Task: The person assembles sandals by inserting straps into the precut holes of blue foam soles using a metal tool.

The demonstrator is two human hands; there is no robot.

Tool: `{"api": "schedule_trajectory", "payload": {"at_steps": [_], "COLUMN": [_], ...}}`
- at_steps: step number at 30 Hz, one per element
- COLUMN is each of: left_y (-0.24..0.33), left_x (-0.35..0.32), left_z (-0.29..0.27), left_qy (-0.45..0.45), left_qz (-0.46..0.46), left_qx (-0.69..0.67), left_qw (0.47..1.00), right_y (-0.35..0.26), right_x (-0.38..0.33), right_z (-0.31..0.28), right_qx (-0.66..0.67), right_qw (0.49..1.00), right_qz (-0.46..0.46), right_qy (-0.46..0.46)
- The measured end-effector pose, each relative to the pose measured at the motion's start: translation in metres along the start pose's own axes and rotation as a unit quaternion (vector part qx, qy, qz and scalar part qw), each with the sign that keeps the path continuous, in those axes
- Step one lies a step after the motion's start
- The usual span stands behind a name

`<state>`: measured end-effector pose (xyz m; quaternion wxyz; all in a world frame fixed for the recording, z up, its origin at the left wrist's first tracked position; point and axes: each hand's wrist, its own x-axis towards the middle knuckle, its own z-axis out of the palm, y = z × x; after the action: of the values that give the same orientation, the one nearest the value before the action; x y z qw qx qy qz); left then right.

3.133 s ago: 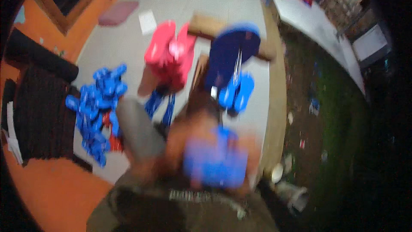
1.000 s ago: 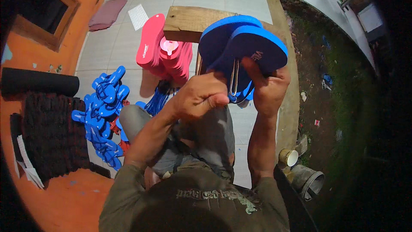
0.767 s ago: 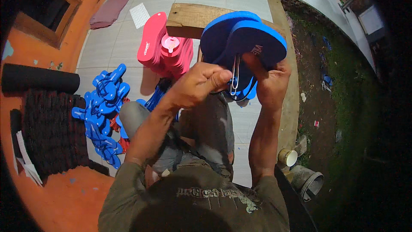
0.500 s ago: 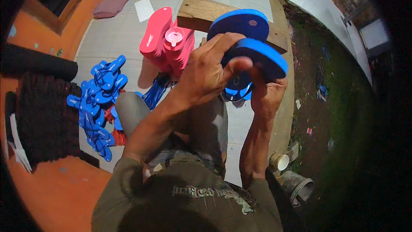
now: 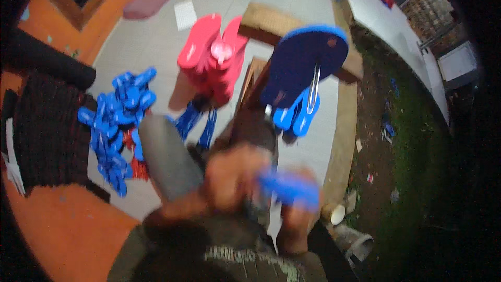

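Observation:
A blue flip-flop (image 5: pixel 292 190), smeared by motion, is close to my lap. My right hand (image 5: pixel 300 222) is closed around it from below. Against its left end is my left hand (image 5: pixel 235 172), its fingers too blurred to read. Beyond my hands a larger dark-blue sole with a bright blue edge (image 5: pixel 300 65) stands tilted at the wooden stand. A thin shiny metal rod (image 5: pixel 314 91) shows against its lower right part. Below that sole, a pair of blue flip-flops (image 5: pixel 297 115) lies on the mat.
Pink soles (image 5: pixel 201 42) stand stacked, with a small pink cup (image 5: pixel 221 52) on them. A wooden beam (image 5: pixel 269 21) crosses behind the dark-blue sole. Blue flip-flops (image 5: pixel 117 120) lie heaped at left, near blue straps (image 5: pixel 190 120). A white tin (image 5: pixel 336 214) stands at right.
Both hands have come down from the wooden stand towards my body, bringing the blue flip-flop along. The larger sole stays at the stand, and the metal rod now shows. The view has shifted slightly.

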<state>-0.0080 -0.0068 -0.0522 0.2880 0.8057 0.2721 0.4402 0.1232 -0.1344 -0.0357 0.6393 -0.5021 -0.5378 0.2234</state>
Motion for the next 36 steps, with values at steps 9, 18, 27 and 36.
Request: {"api": "schedule_trajectory", "payload": {"at_steps": [9,18,27,36], "left_y": [0.017,-0.059,-0.104,-0.182], "left_x": [-0.028,-0.101,-0.094,-0.121], "left_z": [0.011,-0.031,-0.125,-0.016], "left_qy": [-0.086,-0.072,-0.098,-0.306], "left_qz": [-0.141,-0.371,-0.335,-0.366], "left_qx": [-0.182,-0.267,0.157,0.186], "left_qw": [0.969,0.886,0.924,0.859], "right_y": [0.032,0.083,0.304,0.142], "right_x": [-0.003,-0.015,-0.165,-0.080], "right_z": [-0.001,0.052,0.102,0.044], "right_qx": [0.057,0.388,-0.522,0.095], "right_qw": [0.985,0.859,0.816,0.888], "right_qz": [0.163,0.257,0.234,0.450], "right_qy": [0.012,0.213,-0.086,0.000]}}
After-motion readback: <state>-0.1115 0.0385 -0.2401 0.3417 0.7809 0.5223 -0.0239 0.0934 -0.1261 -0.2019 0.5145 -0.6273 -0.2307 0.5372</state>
